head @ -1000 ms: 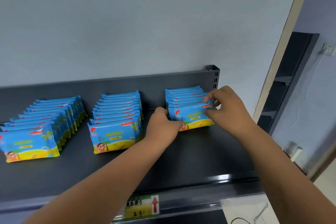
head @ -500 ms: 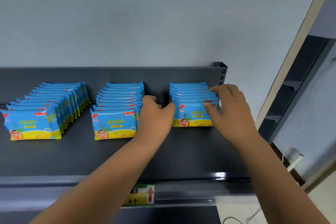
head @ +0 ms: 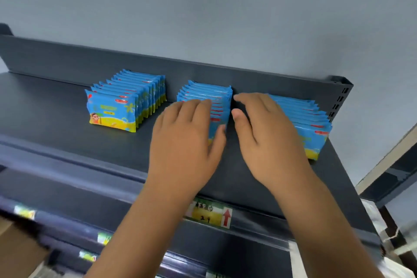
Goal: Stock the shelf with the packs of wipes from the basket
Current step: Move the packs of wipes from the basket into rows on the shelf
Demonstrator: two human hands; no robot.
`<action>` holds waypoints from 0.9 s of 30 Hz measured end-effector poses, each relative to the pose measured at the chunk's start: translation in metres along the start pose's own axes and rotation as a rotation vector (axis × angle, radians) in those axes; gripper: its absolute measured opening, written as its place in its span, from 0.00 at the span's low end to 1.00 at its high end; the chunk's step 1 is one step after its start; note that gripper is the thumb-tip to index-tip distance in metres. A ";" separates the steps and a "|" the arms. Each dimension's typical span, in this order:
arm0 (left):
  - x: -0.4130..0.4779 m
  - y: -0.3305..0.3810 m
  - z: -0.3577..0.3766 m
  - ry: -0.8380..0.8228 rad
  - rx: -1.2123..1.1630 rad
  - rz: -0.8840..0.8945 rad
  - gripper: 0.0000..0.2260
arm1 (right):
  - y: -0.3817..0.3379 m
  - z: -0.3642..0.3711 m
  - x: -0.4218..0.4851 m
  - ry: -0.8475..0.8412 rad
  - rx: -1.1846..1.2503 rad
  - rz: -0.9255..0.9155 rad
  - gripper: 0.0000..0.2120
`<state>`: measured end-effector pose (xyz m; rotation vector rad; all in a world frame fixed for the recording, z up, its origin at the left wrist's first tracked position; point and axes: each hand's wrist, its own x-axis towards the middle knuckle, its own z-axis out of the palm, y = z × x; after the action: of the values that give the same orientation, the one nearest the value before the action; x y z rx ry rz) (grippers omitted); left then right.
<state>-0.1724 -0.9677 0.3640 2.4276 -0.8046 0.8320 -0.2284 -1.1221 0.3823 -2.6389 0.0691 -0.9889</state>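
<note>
Head view: our left grip (head: pixel 185 146) lies spread on the middle wipes row (head: pixel 209 92), right grip (head: pixel 270 142) spread beside it; shelf (head: pixel 67 146) open frontward.

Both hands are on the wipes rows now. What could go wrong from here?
1. The packs stand on edge, so the left hand resting on the middle row could tip them forward like dominoes.
2. The right hand covers the left end of the right row, which sits close to the right edge of the shelf; a sideways nudge might push packs off.
</note>
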 end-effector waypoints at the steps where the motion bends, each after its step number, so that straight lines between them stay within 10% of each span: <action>1: -0.008 -0.015 -0.009 0.006 0.030 -0.046 0.22 | -0.013 0.010 0.001 -0.027 0.023 -0.032 0.16; 27: -0.293 -0.366 -0.236 0.027 0.757 -1.081 0.23 | -0.480 0.312 -0.076 -0.545 0.462 -0.794 0.20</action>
<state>-0.2192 -0.4556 0.2599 2.8379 0.9910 0.7402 -0.1157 -0.5678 0.2642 -2.3797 -1.2378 -0.3439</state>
